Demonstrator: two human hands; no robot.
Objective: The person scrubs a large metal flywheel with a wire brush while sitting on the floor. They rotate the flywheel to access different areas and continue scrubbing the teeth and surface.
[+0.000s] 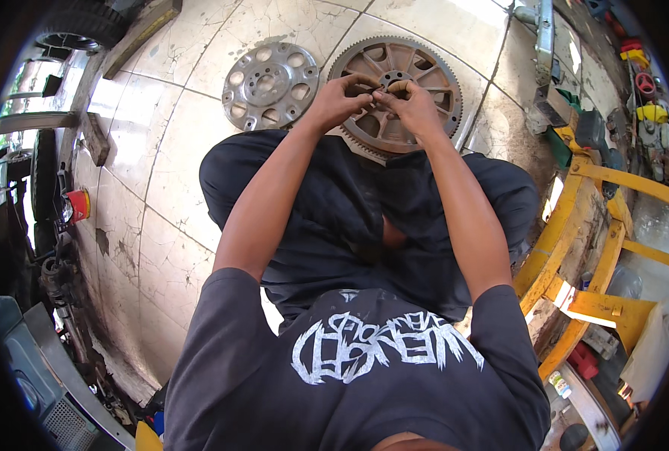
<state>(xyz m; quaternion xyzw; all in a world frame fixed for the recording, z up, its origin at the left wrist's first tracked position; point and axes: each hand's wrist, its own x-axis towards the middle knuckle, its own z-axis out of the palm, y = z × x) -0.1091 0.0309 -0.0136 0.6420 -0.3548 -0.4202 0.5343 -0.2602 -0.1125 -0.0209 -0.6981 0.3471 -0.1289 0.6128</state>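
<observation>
Head view: both hands meet over a rusty toothed flywheel.
Left hand and right hand pinch something small, unidentifiable; grey holed disc at nine o'clock.

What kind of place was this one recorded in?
Probably a vehicle repair workshop: a rusty toothed flywheel and a grey flexplate lie on the tiled floor, with a tyre nearby.
</observation>
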